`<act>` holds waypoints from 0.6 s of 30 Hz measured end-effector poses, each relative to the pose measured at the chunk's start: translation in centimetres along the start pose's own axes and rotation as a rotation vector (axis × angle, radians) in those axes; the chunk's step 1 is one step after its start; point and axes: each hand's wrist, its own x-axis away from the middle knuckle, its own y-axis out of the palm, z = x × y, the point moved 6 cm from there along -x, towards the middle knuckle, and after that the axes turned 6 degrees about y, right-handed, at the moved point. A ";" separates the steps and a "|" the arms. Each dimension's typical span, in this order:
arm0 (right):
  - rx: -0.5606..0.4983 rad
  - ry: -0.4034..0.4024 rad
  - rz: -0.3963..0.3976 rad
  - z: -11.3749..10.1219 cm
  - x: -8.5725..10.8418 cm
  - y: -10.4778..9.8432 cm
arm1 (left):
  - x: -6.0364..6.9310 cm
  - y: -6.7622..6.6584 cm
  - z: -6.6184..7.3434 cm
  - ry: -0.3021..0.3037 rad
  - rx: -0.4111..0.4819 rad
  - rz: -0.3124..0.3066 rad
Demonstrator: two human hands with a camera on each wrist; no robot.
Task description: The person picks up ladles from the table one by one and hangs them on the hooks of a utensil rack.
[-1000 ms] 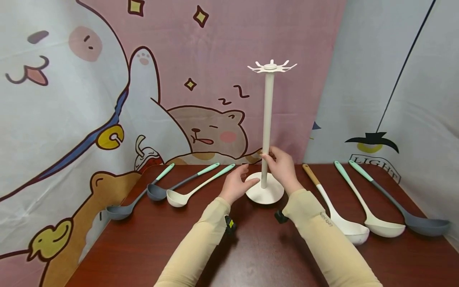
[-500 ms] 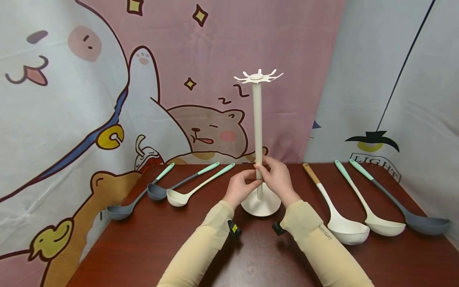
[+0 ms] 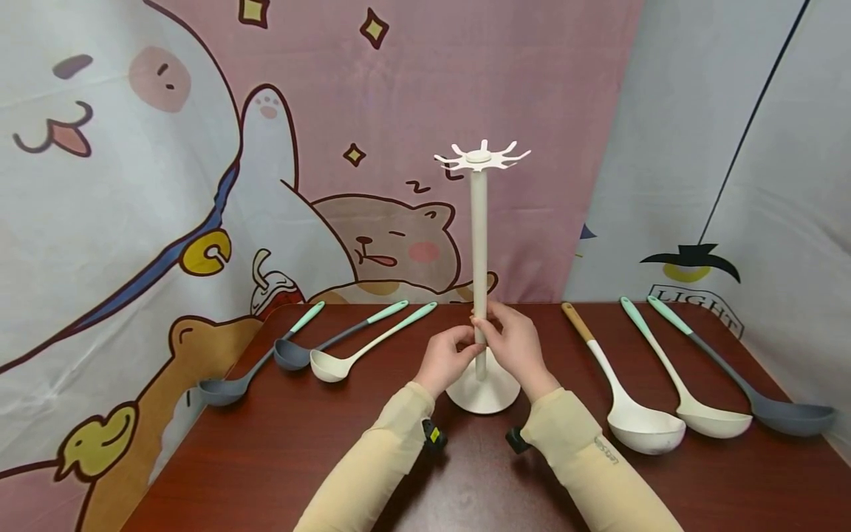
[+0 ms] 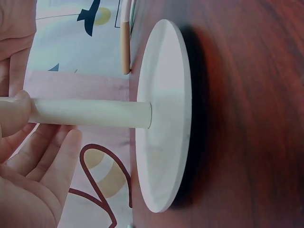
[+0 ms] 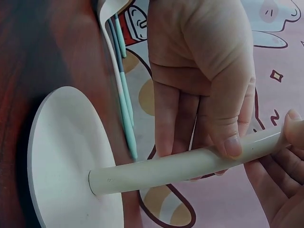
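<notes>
Gripping the stand (image 3: 479,244) (top (image 3: 478,157): head view only).

I see a reddish-brown table (image 3: 479,495) under both hands. Left of the left hand (image 3: 447,360), I count three green-handled ladles on it: a cream ladle (image 3: 330,366) nearest, a grey ladle (image 3: 291,355), then an outermost dark ladle (image 3: 224,391). Right of the right hand (image 3: 518,343) lie a brown-handled ladle (image 3: 645,430), a pale ladle (image 3: 714,423) and a slate ladle (image 3: 791,418). Below the hands, I cannot tell whether the white stand (image 3: 479,244) touches the wood.
</notes>
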 end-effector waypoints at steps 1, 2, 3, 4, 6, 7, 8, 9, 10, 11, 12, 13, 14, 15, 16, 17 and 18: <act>0.001 -0.004 0.002 0.0 0.1 0.0 | 0.1 0.0 0.1 0.005 0.003 -0.001; 0.000 -0.006 0.004 0.0 0.2 0.1 | 0.2 0.0 0.1 0.007 0.009 -0.002; -0.003 -0.005 0.004 0.1 0.3 0.1 | 0.3 0.1 0.1 0.010 0.009 -0.003; -0.004 -0.004 0.004 0.1 0.4 0.1 | 0.4 0.1 0.1 0.018 0.009 -0.003; -0.007 0.001 -0.001 0.2 0.6 0.1 | 0.5 0.2 0.2 0.033 0.011 -0.004; -0.009 0.004 -0.004 0.2 0.7 0.1 | 0.6 0.2 0.2 0.040 0.011 -0.004; -0.012 0.006 -0.007 0.2 0.7 0.1 | 0.6 0.2 0.1 0.045 0.009 -0.004; -0.016 0.008 -0.010 0.2 0.8 0.2 | 0.6 0.2 0.1 0.052 0.008 -0.004; -0.017 0.007 -0.011 0.2 0.8 0.2 | 0.6 0.3 0.1 0.061 0.008 -0.002; -0.020 0.005 -0.012 0.2 0.8 0.2 | 0.6 0.2 0.0 0.064 0.009 -0.002; -0.022 0.004 -0.013 0.2 0.9 0.2 | 0.7 0.3 0.0 0.067 0.007 -0.002; -0.024 0.001 -0.014 0.2 0.9 0.2 | 0.7 0.2 0.0 0.071 0.010 -0.001; -0.027 -0.001 -0.015 0.2 0.9 0.2 | 0.7 0.2 0.0 0.073 0.010 0.000; -0.030 -0.001 -0.017 0.2 0.8 0.2 | 0.7 0.2 0.0 0.072 0.010 0.001; -0.033 -0.002 -0.020 0.1 0.8 0.1 | 0.7 0.2 0.0 0.074 0.007 0.002; -0.035 0.000 -0.026 0.1 0.8 0.1 | 0.7 0.2 0.0 0.073 0.005 0.003; -0.040 0.002 -0.033 0.1 0.8 0.1 | 0.7 0.2 0.0 0.071 0.005 0.003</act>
